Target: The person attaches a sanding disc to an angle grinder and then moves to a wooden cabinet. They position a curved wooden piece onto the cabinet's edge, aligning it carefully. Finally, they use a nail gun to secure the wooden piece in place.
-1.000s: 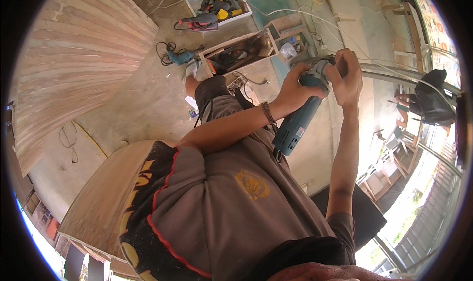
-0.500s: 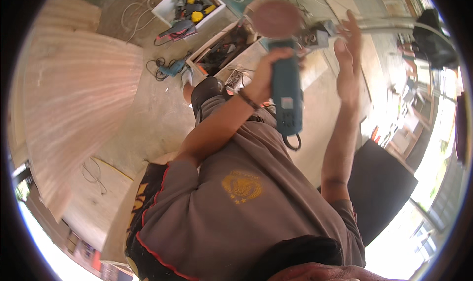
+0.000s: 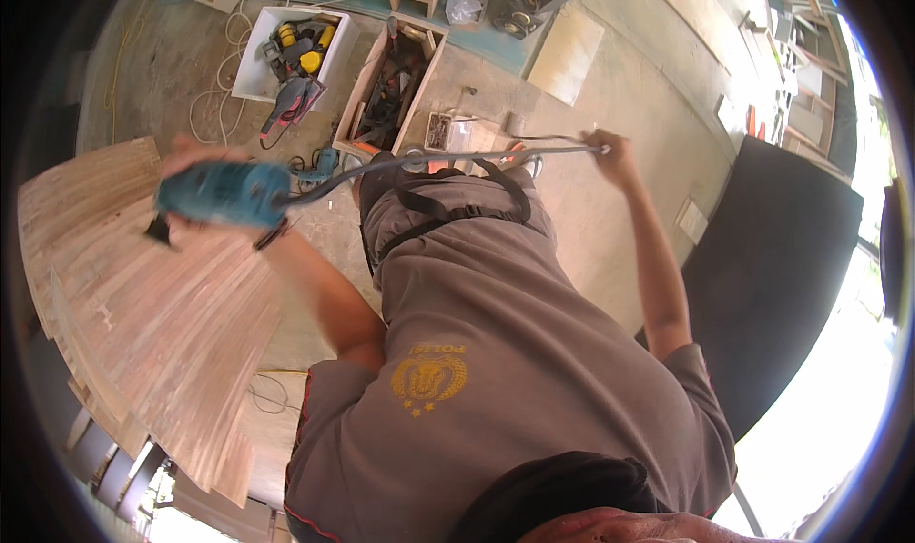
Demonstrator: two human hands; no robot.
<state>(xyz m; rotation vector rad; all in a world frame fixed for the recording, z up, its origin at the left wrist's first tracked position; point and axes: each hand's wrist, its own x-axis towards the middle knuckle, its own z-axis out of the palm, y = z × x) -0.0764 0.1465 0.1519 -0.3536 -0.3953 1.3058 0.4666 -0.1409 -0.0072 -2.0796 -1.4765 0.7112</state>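
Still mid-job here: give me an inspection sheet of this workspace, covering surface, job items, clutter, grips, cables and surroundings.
Surface: wooden panel made up of strips, at the left; bare-looking floor around the person's feet.
Job's things: teal power tool, motion-blurred; its working end is hard to make out.
Clutter: white box and long wooden box, both holding tools; a grey-and-red power tool at the white box's near edge.
Grips: left grip around the teal tool; right grip closed on its cable.
Cables: dark cable running from tool to right grip; white cord looping beside the white box.
Surroundings: large black panel at the right.
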